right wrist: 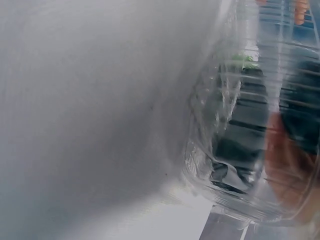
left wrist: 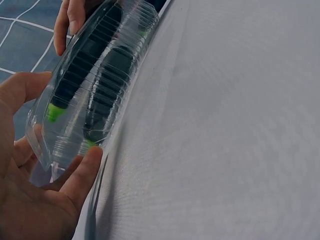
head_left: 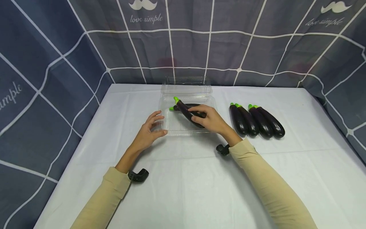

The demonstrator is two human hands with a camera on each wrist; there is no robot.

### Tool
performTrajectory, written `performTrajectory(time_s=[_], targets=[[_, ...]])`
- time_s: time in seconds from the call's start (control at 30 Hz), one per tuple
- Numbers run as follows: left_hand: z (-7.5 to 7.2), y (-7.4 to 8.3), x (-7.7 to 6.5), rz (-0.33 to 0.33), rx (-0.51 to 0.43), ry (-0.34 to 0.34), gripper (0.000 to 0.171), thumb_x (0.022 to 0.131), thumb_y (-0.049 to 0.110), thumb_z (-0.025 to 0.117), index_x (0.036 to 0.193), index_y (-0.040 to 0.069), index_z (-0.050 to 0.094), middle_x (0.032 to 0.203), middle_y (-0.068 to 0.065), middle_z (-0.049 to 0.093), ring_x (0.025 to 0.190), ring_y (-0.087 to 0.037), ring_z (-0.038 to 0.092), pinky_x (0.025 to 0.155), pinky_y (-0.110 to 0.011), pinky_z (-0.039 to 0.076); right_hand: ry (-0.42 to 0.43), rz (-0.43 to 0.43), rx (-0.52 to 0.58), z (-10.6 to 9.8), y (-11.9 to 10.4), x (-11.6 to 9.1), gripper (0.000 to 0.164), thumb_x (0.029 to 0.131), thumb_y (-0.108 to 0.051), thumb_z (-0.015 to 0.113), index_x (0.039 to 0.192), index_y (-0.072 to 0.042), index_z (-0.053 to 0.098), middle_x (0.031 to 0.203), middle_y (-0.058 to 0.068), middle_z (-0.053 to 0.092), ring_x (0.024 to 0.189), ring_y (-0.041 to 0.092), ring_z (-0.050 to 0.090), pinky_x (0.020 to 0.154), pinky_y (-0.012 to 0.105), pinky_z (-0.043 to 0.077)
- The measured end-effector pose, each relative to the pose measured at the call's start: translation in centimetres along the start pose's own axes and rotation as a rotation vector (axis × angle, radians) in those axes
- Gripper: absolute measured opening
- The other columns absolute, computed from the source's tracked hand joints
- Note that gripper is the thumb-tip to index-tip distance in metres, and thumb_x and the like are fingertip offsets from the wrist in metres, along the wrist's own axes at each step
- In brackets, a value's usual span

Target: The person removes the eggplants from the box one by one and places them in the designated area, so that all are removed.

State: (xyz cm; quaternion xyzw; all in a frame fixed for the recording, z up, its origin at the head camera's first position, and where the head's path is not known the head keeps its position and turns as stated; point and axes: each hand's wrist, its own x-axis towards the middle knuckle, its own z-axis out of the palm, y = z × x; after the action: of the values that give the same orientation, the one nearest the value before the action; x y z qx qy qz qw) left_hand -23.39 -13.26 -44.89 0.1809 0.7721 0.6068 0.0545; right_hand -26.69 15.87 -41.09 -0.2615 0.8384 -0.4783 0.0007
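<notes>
My right hand (head_left: 208,119) grips a dark purple eggplant (head_left: 184,109) with a bright green stem end, slanted over a clear plastic clamshell container (head_left: 175,127). Under it, a second eggplant (head_left: 190,105) lies inside, partly covered by the held one. At the container's left end is my left hand (head_left: 147,132), fingers spread along the side and thumb at the front corner. In the left wrist view, that thumb (left wrist: 82,180) lies against the see-through wall, with both eggplants showing behind it. The right wrist view shows the right hand (right wrist: 287,170) blurred through the plastic.
Several more eggplants (head_left: 254,121) lie side by side to the right of the container, stems pointing away. The container's lid (head_left: 187,86) stands folded back behind it. A white cloth (head_left: 183,190) covers the table, with a dark grid-patterned curtain (head_left: 188,47) around the back and sides.
</notes>
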Motion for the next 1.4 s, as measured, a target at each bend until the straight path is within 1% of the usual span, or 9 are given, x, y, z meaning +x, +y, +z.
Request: performTrajectory(time_s=[0.07, 0.23, 0.43, 0.57, 0.73, 0.9, 1.03, 1.23, 1.4], targets=[[0.0, 0.0, 0.0, -0.001, 0.0, 0.002, 0.06, 0.089, 0.007, 0.072, 0.141, -0.004, 0.046, 0.159, 0.002, 0.024, 0.135, -0.039, 0.035, 0.105, -0.054, 0.038, -0.019, 0.003, 0.018, -0.2, 0.1, 0.1, 0.036, 0.092, -0.009, 0.069, 0.128, -0.005, 0.066, 0.123, 0.015, 0.062, 0.098, 0.027, 0.057, 0.082, 0.039, 0.048], [0.0, -0.1, 0.1, -0.004, -0.003, 0.002, 0.059, 0.089, 0.007, 0.072, 0.141, -0.004, 0.046, 0.159, 0.002, 0.024, 0.137, -0.037, 0.033, 0.107, -0.052, 0.037, -0.047, 0.017, 0.045, -0.7, 0.0, 0.2, 0.042, 0.092, -0.004, 0.063, 0.134, -0.008, 0.063, 0.118, 0.016, 0.059, 0.102, 0.027, 0.055, 0.088, 0.039, 0.045], [0.0, -0.1, 0.2, -0.012, -0.016, 0.004, 0.058, 0.089, 0.007, 0.072, 0.14, -0.005, 0.047, 0.158, 0.005, 0.025, 0.137, -0.036, 0.033, 0.107, -0.052, 0.037, -0.049, 0.079, 0.064, -0.9, 0.0, 0.4, 0.042, 0.094, -0.005, 0.057, 0.134, -0.013, 0.064, 0.115, 0.014, 0.054, 0.098, 0.028, 0.049, 0.08, 0.039, 0.042], [-0.1, -0.1, 0.2, -0.01, -0.022, 0.002, 0.058, 0.089, 0.006, 0.072, 0.14, -0.005, 0.046, 0.159, 0.005, 0.024, 0.137, -0.037, 0.032, 0.107, -0.053, 0.036, -0.025, 0.099, 0.07, -1.0, 0.0, 0.4, 0.041, 0.093, -0.012, 0.063, 0.134, -0.013, 0.063, 0.117, 0.014, 0.054, 0.105, 0.029, 0.052, 0.087, 0.042, 0.043], [-0.1, -0.2, 0.2, -0.012, -0.017, 0.001, 0.059, 0.089, 0.007, 0.072, 0.14, -0.005, 0.047, 0.159, 0.005, 0.024, 0.137, -0.037, 0.032, 0.107, -0.054, 0.035, -0.009, 0.106, 0.072, -1.1, -0.3, 0.3, 0.047, 0.09, -0.018, 0.072, 0.136, -0.012, 0.062, 0.12, 0.012, 0.054, 0.109, 0.031, 0.048, 0.093, 0.046, 0.041], [-0.1, -0.2, 0.2, -0.011, -0.016, 0.004, 0.058, 0.089, 0.008, 0.073, 0.14, -0.004, 0.047, 0.159, 0.005, 0.025, 0.137, -0.037, 0.033, 0.107, -0.054, 0.035, 0.021, 0.099, 0.029, -1.2, -0.8, 0.1, 0.047, 0.091, -0.019, 0.071, 0.137, -0.013, 0.06, 0.128, 0.008, 0.054, 0.113, 0.03, 0.05, 0.097, 0.047, 0.041], [-0.1, -0.3, 0.2, -0.011, -0.018, -0.001, 0.058, 0.089, 0.009, 0.072, 0.141, -0.004, 0.047, 0.159, 0.003, 0.023, 0.138, -0.036, 0.032, 0.107, -0.054, 0.035, 0.045, 0.068, 0.016, -1.3, -1.5, -0.2, 0.046, 0.091, -0.017, 0.071, 0.136, -0.012, 0.061, 0.129, 0.008, 0.056, 0.113, 0.028, 0.052, 0.099, 0.045, 0.041], [-0.1, -0.3, 0.2, -0.006, -0.024, -0.002, 0.058, 0.09, 0.008, 0.071, 0.141, -0.004, 0.047, 0.159, 0.006, 0.024, 0.138, -0.035, 0.031, 0.107, -0.054, 0.036, 0.053, 0.06, 0.018, -1.7, -2.5, -1.2, 0.046, 0.091, -0.018, 0.071, 0.135, -0.013, 0.061, 0.123, 0.007, 0.057, 0.107, 0.027, 0.053, 0.091, 0.046, 0.043], [-0.1, -0.3, 0.2, -0.002, -0.021, -0.002, 0.058, 0.089, 0.007, 0.071, 0.141, -0.004, 0.047, 0.159, 0.003, 0.023, 0.138, -0.035, 0.032, 0.106, -0.054, 0.037, 0.044, 0.082, 0.015, -2.0, -2.6, -2.1, 0.045, 0.09, -0.02, 0.072, 0.134, -0.014, 0.062, 0.122, 0.008, 0.056, 0.111, 0.03, 0.054, 0.095, 0.054, 0.043]])
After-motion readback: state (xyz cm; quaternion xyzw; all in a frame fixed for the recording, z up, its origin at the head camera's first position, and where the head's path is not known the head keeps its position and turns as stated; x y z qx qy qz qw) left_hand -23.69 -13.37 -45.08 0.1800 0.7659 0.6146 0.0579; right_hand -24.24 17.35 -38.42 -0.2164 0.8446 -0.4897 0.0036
